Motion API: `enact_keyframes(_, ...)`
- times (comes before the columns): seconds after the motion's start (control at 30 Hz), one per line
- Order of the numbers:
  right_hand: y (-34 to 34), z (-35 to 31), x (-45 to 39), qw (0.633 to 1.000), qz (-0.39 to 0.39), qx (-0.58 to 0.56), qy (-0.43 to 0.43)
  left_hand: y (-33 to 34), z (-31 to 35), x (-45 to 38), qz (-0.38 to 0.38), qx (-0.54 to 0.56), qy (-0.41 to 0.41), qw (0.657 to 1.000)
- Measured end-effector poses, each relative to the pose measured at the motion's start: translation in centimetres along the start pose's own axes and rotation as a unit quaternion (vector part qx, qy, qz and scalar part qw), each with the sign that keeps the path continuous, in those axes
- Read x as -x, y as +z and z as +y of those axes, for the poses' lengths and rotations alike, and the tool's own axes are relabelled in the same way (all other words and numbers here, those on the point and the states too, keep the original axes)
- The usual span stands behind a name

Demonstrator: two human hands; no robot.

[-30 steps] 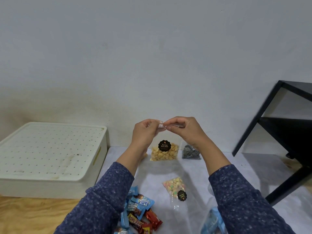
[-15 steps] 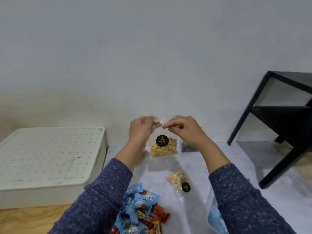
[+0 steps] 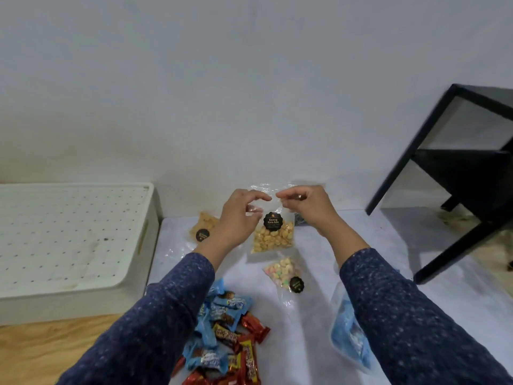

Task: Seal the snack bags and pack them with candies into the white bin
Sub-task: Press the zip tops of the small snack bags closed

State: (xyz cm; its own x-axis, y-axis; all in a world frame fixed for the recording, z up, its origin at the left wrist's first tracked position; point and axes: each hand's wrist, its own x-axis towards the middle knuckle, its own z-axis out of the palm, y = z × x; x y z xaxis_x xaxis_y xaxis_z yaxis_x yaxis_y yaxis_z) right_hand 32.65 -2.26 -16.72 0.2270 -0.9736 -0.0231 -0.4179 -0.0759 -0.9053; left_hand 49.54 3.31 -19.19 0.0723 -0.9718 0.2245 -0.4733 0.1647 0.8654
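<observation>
While both hands are raised above the white cloth [image 3: 319, 315], the left hand [image 3: 238, 215] and right hand [image 3: 308, 207] each pinch the clear top edge of the nut bag [image 3: 273, 237], thumb against curled fingers, the fingertips of the two hands almost meeting at the middle of the opening. This bag hangs upright between the hands; pale yellow nuts fill its lower half and a round black label sits on its front. Whether the seal strip is closed along its length cannot be told. A second snack bag with orange-brown contents [image 3: 204, 227] lies on the cloth behind the left wrist, and a third bag of pastel puffs [image 3: 283, 272] lies flat just below the held bag. Near the bottom edge, a pile of candies [image 3: 224, 337] in blue and red wrappers sits beside the left sleeve. The white bin [image 3: 75, 245], its perforated lid on, stands at the left, touching the cloth edge. A blue packet [image 3: 351, 337] lies by the right sleeve. A black table frame [image 3: 458, 173] stands at right.
</observation>
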Motion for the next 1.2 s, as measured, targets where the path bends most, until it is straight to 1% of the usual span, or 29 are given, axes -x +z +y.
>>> enact_keyframes(0.1, 0.3, 1.8, -2.3, 1.000, -0.006, 0.023, 0.017, 1.3, -1.8, -1.8, 0.004, -0.040, -0.030, 0.999)
enact_keyframes(0.2, 0.8, 3.2, -4.7, 0.999, -0.027, 0.010, 0.028, 2.5, -3.6, -3.5, 0.019, -0.049, -0.063, 0.997)
enact_keyframes(0.33, 1.6, 5.5, -8.2, 0.998, -0.043, 0.023, 0.035, 4.2, -6.3, -6.0, 0.040, -0.059, -0.107, 0.992)
enact_keyframes(0.47, 2.5, 8.2, -11.5, 0.997, -0.060, 0.033, 0.033, 5.9, -8.7, -8.0, 0.051, -0.107, -0.103, 0.988)
enact_keyframes(0.63, 2.9, 10.5, -14.3, 0.993, -0.079, 0.090, 0.005, 7.7, -10.8, -10.0, 0.056, -0.112, -0.122, 0.985)
enact_keyframes(0.83, 2.9, 11.6, -15.6, 0.987, -0.102, 0.120, 0.021, 8.5, -12.0, -11.1, 0.036, -0.119, -0.169, 0.978)
enact_keyframes(1.0, 2.4, 11.4, -15.6, 0.984, -0.095, 0.148, 0.001, 8.4, -12.2, -11.1, 0.015, -0.130, -0.177, 0.975)
enact_keyframes(1.2, 2.6, 10.5, -13.2, 0.970, -0.072, 0.229, -0.029, 6.5, -11.6, -9.6, -0.006, -0.163, -0.196, 0.967)
